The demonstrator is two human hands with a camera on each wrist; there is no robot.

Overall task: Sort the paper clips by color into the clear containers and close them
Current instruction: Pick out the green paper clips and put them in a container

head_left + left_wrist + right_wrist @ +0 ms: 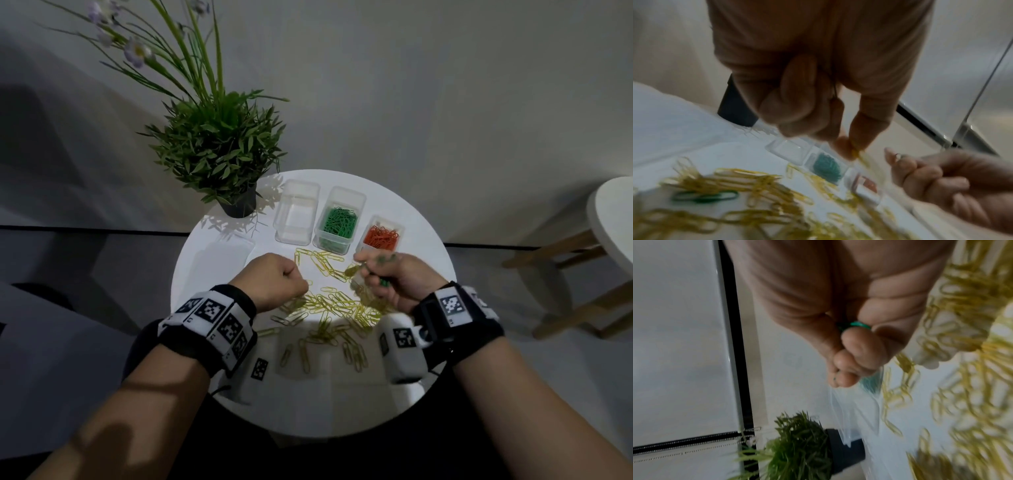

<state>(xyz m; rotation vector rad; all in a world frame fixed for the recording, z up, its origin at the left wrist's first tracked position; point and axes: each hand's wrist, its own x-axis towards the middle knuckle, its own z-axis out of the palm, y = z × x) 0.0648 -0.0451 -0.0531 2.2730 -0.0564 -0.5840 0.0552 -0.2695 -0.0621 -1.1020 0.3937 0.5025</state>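
Note:
Many yellow paper clips (pixel 329 308) lie loose in the middle of the round white table (pixel 424 240). At the back stand three open clear containers: an empty one (pixel 296 212), one with green clips (pixel 337 221), one with orange clips (pixel 381 236). My left hand (pixel 291 277) is curled over the pile's left side. In the left wrist view its thumb and forefinger (pixel 851 146) pinch something yellow, seemingly a clip. My right hand (pixel 370 270) is clenched in front of the orange container, gripping green clips (pixel 855 325). One green clip (pixel 705 196) lies among the yellow ones.
A potted plant (pixel 219 150) in a dark pot stands at the table's back left. A clear lid (pixel 222 260) lies flat on the table to the left of my left hand. A wooden stool (pixel 599 240) stands off to the right.

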